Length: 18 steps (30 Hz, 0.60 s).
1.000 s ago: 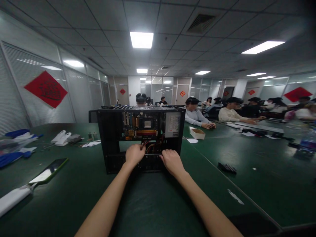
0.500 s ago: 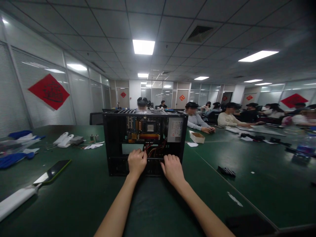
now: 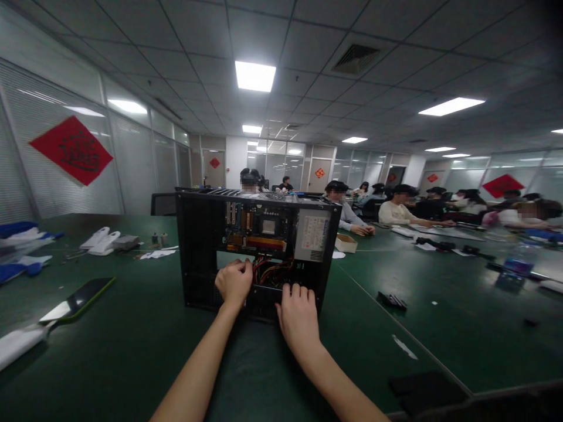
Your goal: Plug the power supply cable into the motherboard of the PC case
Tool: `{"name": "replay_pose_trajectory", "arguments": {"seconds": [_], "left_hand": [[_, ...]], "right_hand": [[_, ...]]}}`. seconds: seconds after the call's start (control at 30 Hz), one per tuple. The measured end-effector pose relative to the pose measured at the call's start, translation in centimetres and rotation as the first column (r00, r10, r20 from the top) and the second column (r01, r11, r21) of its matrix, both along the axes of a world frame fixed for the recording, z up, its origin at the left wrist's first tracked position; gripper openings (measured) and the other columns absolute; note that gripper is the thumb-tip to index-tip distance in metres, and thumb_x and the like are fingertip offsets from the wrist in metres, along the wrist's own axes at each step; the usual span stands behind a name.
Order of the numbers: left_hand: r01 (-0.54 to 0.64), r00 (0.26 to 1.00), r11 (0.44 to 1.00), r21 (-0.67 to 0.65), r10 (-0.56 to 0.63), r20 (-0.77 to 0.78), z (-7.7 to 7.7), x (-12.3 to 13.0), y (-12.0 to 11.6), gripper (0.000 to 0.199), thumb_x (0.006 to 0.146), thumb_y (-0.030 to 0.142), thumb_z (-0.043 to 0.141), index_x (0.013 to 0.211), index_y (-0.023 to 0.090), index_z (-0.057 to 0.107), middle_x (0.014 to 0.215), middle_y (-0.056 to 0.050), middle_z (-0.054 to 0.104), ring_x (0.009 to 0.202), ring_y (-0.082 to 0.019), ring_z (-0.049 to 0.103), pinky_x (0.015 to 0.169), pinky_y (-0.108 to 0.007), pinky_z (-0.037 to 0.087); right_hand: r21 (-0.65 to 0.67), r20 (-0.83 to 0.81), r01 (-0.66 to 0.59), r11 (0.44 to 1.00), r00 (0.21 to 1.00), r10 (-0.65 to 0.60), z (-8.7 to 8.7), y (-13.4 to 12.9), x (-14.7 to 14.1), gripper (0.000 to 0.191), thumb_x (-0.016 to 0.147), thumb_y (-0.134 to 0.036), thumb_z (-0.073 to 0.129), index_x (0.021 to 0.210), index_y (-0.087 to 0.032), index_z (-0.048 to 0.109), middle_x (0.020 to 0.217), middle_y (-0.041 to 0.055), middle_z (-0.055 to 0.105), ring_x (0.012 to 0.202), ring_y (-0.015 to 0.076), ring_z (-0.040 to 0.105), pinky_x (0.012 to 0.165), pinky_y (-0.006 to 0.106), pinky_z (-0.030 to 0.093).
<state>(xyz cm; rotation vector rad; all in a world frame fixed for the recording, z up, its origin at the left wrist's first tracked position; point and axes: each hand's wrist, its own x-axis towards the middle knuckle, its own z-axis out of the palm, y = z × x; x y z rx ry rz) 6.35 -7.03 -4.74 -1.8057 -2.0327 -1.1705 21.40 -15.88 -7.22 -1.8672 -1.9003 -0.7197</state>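
An open black computer case [image 3: 257,199] stands on the table in front of me, its inside facing me. Within it are a motherboard [image 3: 237,220], a silver power supply [image 3: 311,234] at the upper right and loose coloured cables [image 3: 270,271]. A dark crossbar [image 3: 267,288] spans the case's lower part. My left hand [image 3: 235,282] is closed at the left part of this bar, thumb and forefinger together beside the cables; its fingertips are partly hidden. Over the bar's right part my right hand [image 3: 299,310] hooks its fingers, thumb below.
On the left of the green table [image 3: 132,328] lie a smartphone [image 3: 79,300], a white object [image 3: 21,346] and blue gloves. A small open box [image 3: 346,242] and a black clip-like part [image 3: 392,300] lie right of the case. Several people sit farther back.
The computer case has come slightly nearer and turned a little, with both hands still at it. My left thumb and forefinger have risen towards the cables. The view has shifted slightly right.
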Motion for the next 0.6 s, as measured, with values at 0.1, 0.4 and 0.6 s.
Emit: {"name": "replay_pose_trajectory", "arguments": {"seconds": [0.1,0.4,0.6], "left_hand": [[-0.023,0.998,0.995,-0.098,0.028,0.050,0.8,-0.4,0.4,0.052,0.096,0.051,0.033,0.084,0.025,0.077,0.093,-0.012,0.076,0.086,-0.030,0.068,0.066,-0.033,0.039],[0.103,0.994,0.986,-0.129,-0.100,0.034,1.1,-4.8,4.5,0.053,0.091,0.052,0.035,0.087,0.024,0.080,0.091,-0.013,0.076,0.091,-0.031,0.069,0.068,-0.033,0.041],[0.284,0.952,0.954,-0.096,-0.269,0.145,1.8,-9.6,8.3,0.054,0.085,0.052,0.037,0.063,0.015,0.069,0.063,-0.006,0.065,0.065,-0.019,0.058,0.058,-0.026,0.035]], "right_hand": [[-0.035,-0.001,0.012,0.999,1.000,-0.012,0.2,-0.4,-1.0,0.032,0.085,-0.030,0.065,0.112,-0.013,0.062,0.098,0.0165,0.060,0.092,0.0332,0.054,0.086,0.048,0.041],[-0.201,-0.032,-0.043,0.979,0.999,0.038,1.1,0.4,-6.3,0.041,0.092,-0.006,0.037,0.126,-0.002,0.059,0.097,0.0266,0.064,0.086,0.0327,0.064,0.074,0.047,0.050],[-0.339,-0.027,-0.145,0.929,0.989,0.144,1.2,2.4,-13.1,0.046,0.090,-0.005,0.039,0.131,0.005,0.056,0.101,0.0330,0.067,0.080,0.0322,0.068,0.058,0.041,0.054]]}}
